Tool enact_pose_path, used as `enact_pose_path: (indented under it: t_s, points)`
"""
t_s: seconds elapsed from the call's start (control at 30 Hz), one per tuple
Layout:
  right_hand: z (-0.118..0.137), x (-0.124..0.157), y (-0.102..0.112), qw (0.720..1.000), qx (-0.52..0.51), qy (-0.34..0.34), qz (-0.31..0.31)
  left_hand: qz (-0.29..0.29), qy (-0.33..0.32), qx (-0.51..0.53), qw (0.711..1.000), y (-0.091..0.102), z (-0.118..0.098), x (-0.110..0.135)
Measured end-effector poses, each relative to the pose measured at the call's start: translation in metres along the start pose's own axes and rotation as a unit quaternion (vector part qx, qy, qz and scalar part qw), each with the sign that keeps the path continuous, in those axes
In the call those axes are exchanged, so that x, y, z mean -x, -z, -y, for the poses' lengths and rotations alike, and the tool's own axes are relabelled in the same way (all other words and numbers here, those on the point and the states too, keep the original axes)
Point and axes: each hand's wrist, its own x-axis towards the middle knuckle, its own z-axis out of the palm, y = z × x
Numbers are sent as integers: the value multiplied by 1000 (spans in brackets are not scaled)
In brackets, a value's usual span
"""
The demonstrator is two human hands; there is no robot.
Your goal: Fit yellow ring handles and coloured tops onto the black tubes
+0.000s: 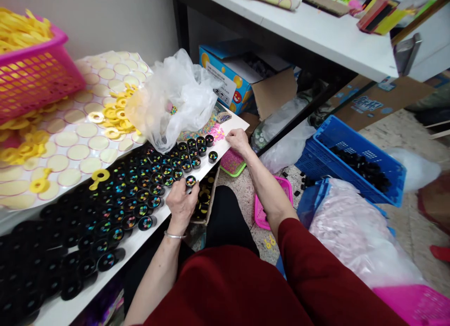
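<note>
My left hand [181, 204] is closed around a small black cup [191, 181] with colourful bits in it, at the white table's front edge. Fingers together, my right hand [237, 141] rests by the table's right corner, beside a pile of pink bits [218, 132]. What it holds, if anything, is hidden. Another black cup [213, 156] stands alone between the hands. Rows of similar black cups [154, 190] cover the table to the left, many showing colourful bits inside. Multicoloured bits [207, 128] lie behind the pink ones.
A clear plastic bag [176, 96] sits behind the cups. Yellow ring pieces [117, 117] lie on a sheet of round stickers [79, 152], near a pink basket [38, 72]. Below are a box of black pieces [204, 199], a pink tray [260, 213] and a blue crate [351, 162].
</note>
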Motion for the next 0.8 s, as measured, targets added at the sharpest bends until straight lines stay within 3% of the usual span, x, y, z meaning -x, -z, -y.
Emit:
enact_pose_path:
  t_s: [0.2, 0.43, 0.63, 0.8]
  points:
    - [-5, -4, 0, 999, -9, 28, 14, -12, 2, -3, 1000, 0, -1, -1]
    - [-12, -8, -8, 998, -48, 37, -32, -3, 18, 23, 1000, 1, -2, -1]
    - [-25, -13, -12, 990, -101, 92, -38, 11, 30, 18, 999, 2, -2, 0]
    - [-24, -4, -11, 988, -64, 135, -28, 14, 32, 16, 999, 2, -3, -1]
